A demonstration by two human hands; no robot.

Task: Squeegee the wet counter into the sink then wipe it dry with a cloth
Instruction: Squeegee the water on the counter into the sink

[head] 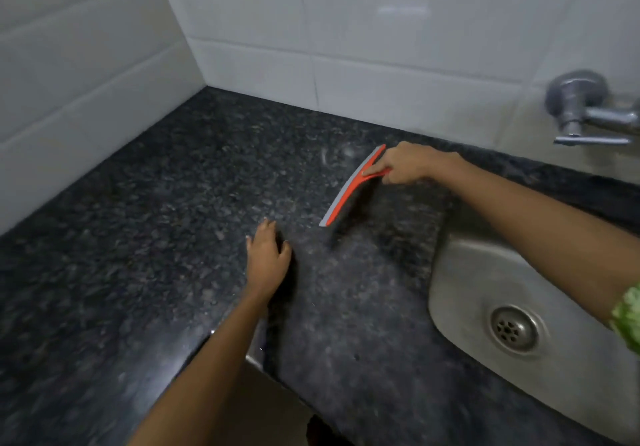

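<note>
Right now the biggest thing is the worktop point(145, 272), a dark speckled stone slab, smooth and shiny, that runs into a corner of white glossy wall tiles point(398, 65). On my right side sits the sink point(460, 272), a round-cornered steel bowl, dull grey, with a round drain point(515, 329) full of little holes. A metal tap point(585, 110) sticks out of the wall above it.

My right hand point(405, 165) holds the squeegee point(349, 189) by its short orange handle. My fingers are curled around that handle. The blade is long and thin, orange with a grey rubber edge, and it slants from up by the wall down toward me. It rests on the worktop or hangs just over it; I cannot tell which. The sink lies to the right of the blade, near it. So I think my next move is a pull to the right, with the blade kept across the way it moves.

My left hand point(268, 258) rests on the worktop, nearer to me than the blade, with fingers loosely together and holding nothing. I see no cloth.
</note>
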